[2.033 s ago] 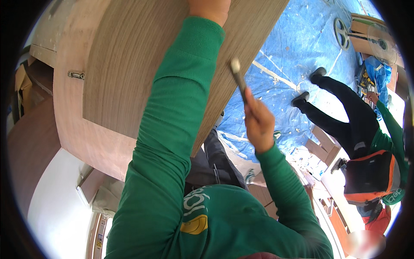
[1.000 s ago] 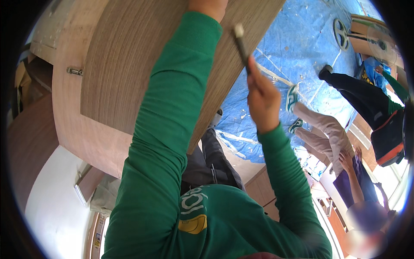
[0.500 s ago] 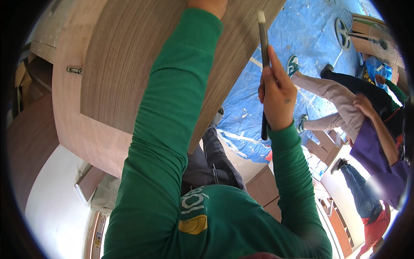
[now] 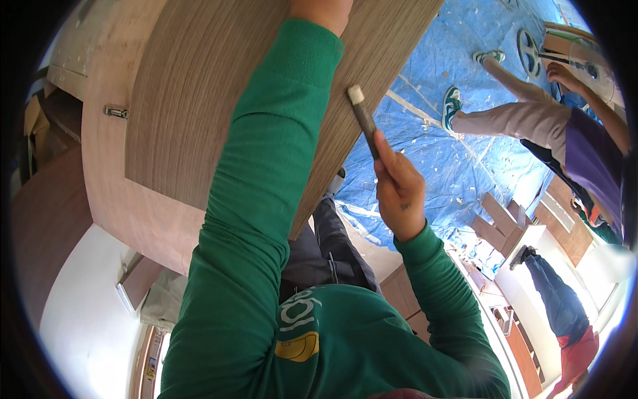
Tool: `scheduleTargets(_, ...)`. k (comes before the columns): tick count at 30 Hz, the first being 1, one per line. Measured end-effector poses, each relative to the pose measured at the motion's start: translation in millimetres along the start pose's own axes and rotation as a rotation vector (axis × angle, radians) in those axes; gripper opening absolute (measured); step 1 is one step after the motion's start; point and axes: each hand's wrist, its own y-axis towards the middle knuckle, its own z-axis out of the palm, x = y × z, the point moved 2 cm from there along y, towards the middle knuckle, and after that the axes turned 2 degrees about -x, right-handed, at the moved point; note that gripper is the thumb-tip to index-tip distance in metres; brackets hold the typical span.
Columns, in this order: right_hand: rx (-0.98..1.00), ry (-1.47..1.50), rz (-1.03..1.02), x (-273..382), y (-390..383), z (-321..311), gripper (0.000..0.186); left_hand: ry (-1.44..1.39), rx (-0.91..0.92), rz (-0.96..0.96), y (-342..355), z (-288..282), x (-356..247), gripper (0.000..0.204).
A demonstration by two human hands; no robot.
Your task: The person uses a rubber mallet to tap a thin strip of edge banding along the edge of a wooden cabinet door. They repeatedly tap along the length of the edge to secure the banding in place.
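In my right hand (image 4: 403, 193) is a slim dark bar-shaped tool (image 4: 365, 122) with a pale blunt tip; its exact kind I cannot make out. My fingers are closed round its lower part, and the tip slants up and left over the wood-grain panel (image 4: 193, 100), near its right edge. Whether tip and panel touch does not show. My left arm stretches across the panel. Only the wrist and part of my left hand (image 4: 321, 12) show at the top rim; its fingers are out of view.
A metal hinge (image 4: 115, 112) sits on the plain wooden cabinet side (image 4: 100, 159) at left. Blue sheeting (image 4: 432, 159) covers the floor at right. A person in beige trousers (image 4: 512, 121) walks there; another in jeans (image 4: 555, 289) is farther back. Boards (image 4: 498, 219) lie near them.
My right hand has moved left and slightly down, and the tool now tilts left toward the panel. My left arm stays almost still. The person in beige trousers has stepped farther away.
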Motion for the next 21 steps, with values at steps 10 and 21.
scheduleTargets(10,-0.035,-0.22,-0.129,9,47,-6,0.05,-0.033,-0.027,0.002,5,-6,2,0.048)
scheduleTargets(21,0.055,-0.021,-0.022,4,-38,3,0.052,-0.024,-0.001,-0.021,-1,1,2,0.05)
